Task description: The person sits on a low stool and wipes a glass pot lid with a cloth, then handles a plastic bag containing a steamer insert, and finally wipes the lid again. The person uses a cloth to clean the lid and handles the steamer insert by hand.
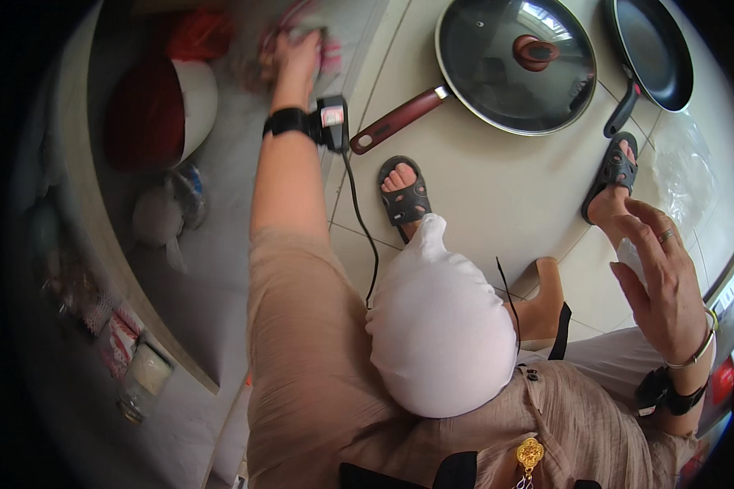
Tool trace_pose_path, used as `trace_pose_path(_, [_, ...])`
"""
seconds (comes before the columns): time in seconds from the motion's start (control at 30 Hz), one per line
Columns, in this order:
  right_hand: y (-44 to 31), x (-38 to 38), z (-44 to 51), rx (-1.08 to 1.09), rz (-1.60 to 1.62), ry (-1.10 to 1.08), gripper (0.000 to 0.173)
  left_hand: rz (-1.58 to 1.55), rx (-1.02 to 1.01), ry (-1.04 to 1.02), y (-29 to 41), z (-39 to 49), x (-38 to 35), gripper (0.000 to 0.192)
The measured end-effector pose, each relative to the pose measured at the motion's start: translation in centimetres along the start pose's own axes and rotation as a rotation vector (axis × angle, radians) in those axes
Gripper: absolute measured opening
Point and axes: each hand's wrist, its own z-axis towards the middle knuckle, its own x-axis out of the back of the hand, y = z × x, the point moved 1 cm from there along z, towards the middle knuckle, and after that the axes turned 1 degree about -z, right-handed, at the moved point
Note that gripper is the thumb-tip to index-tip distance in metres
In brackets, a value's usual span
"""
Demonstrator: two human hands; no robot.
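Observation:
At the upper left my left hand reaches into a low storage space, its fingers bent around a pink-and-white patterned bundle. Motion blurs both, so the kind of bundle is unclear. My right hand is on the right, palm down, in front of my lower leg. Its thumb stands apart from the curved fingers. A white, crumpled piece shows between thumb and forefinger; whether it is gripped I cannot tell. In the middle, a round form covered in white cloth, gathered into a knot, hides part of my lap.
A lidded frying pan lies on the tiled floor, its brown handle towards my left arm. Beyond it is a second frying pan. Clear plastic lies at right. A red-and-white rounded object and small bags are at left.

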Motion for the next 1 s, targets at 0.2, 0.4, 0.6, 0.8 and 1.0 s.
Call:
trace_pose_path(0.2, [-0.3, 0.6, -0.4, 0.033, -0.047, 0.018, 0.047, 0.139, -0.439, -0.336, 8.4, -0.9, -3.2, 0.077])
trace_pose_path(0.4, [-0.8, 1.4, -1.0, 0.076, -0.028, 0.072, 0.046, 0.438, -0.659, -0.138, 2.6, -5.3, -0.8, 0.050])
trace_pose_path(0.6, [-1.4, 1.6, -1.7, 0.135, -0.060, 0.107, 0.044, 0.477, -0.502, -0.130, -6.2, -10.3, 2.7, 0.053])
trace_pose_path(0.8, [-1.6, 1.3, -2.2, 0.148, -0.045, 0.105, 0.042, 0.469, -0.356, -0.093, -16.2, -16.2, 6.1, 0.055])
trace_pose_path(1.0, [-1.5, 0.8, -2.9, 0.137, -0.073, 0.087, 0.041, 0.607, -0.232, -0.105, -29.8, -21.6, 9.0, 0.058])
